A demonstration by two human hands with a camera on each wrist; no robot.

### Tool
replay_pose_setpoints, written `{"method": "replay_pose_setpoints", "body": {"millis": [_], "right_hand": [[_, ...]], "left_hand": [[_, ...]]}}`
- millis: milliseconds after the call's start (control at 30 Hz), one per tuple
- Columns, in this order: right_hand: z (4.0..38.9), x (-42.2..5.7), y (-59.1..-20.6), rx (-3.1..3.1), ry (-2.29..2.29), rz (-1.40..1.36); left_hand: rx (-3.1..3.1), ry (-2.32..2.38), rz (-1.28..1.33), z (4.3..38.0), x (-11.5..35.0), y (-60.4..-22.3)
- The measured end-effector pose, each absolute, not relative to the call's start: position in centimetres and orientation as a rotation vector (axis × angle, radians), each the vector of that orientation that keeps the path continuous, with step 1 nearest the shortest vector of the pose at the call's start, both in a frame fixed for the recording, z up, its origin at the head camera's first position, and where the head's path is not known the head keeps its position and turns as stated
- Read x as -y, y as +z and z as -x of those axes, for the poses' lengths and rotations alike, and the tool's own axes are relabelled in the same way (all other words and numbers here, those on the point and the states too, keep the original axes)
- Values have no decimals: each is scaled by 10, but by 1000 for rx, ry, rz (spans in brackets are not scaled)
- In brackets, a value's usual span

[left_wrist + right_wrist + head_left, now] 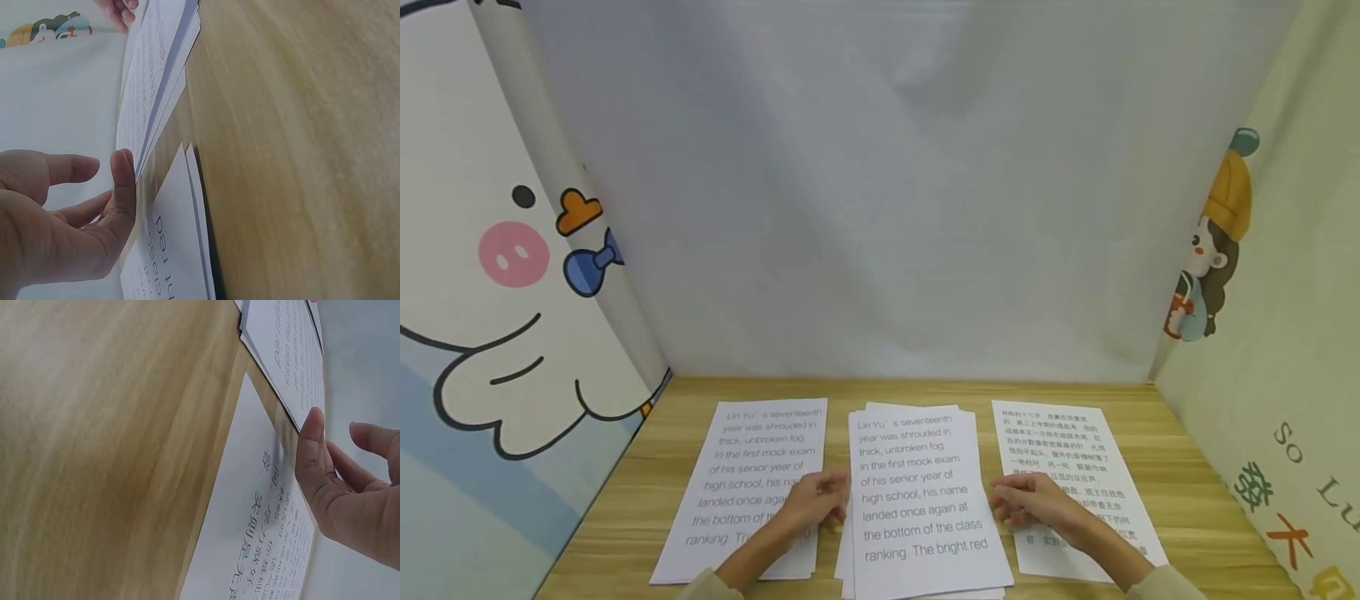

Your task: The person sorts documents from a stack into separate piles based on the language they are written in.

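The left paper stack [741,479], the middle paper stack [925,504] and the right paper [1067,454] are all showing white, the first two carrying rows of grey English lettering and the last, grey Chinese characters. The table [625,517] is displaying streaky yellow-brown wood grain, while the sleeves [1161,583] are showing pale cream. Behind, the back cloth [880,208] is presenting plain greyish white, the left cloth [445,167] is bearing a black-outlined white cartoon with pink, orange and blue accents, and the pale green right cloth [1315,333] is sporting a mustard-hatted cartoon figure [1213,250].
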State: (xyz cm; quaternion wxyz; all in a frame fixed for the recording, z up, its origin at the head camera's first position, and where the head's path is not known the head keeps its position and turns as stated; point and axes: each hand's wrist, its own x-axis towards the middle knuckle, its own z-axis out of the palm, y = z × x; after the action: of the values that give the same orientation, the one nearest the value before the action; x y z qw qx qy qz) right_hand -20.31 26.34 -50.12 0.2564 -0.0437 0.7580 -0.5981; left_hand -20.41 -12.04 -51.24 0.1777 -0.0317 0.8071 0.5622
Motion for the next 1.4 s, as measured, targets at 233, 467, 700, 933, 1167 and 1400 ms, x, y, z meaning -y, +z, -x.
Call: {"method": "replay_pose_setpoints", "body": {"millis": [233, 467, 700, 933, 1167, 1400], "right_hand": [[200, -257, -504, -2009, -1617, 126], [199, -251, -508, -1965, -1622, 147], [197, -250, -511, -1951, -1619, 122], [195, -250, -510, -1949, -1616, 152], [195, -249, -510, -1976, -1623, 130], [197, -251, -507, -1999, -1599, 132]], "left_hand": [[-2266, 1590, 22, 200, 116, -516], [-2299, 1589, 21, 198, 112, -518], [-2297, 1552, 53, 197, 108, -518], [-2298, 1577, 41, 195, 110, -519], [-2302, 1603, 40, 195, 109, -520], [-2343, 1527, 42, 200, 102, -517]]}}
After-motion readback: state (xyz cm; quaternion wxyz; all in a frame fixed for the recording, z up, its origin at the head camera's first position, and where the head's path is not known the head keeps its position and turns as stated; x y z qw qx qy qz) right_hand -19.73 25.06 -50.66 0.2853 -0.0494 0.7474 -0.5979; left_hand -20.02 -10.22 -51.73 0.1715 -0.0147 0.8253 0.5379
